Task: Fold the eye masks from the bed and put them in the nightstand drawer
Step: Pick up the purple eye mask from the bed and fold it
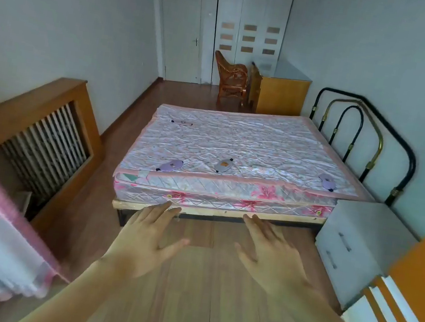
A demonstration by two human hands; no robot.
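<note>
1. Left hand (144,242) and right hand (272,259) are held out flat, fingers spread, holding nothing.
2. Four eye masks lie on the bed (228,194) beyond both hands: one (171,165) ahead of the left fingertips, one (224,165) between the hands' lines, one (326,181) far right, one (182,122) farthest away.
3. The nightstand (360,240) stands right of the right hand, drawers closed.

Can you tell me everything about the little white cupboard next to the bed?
The nightstand is a small boxy cabinet that looks like white painted wood. Its flat top has nothing on it. The front shows two drawers, one above the other, each with a slim metal bar handle, and both look closed. It stands upright on the wooden floor, right beside the near corner of the mattress and by the black metal headboard. Neither hand touches it.
</note>
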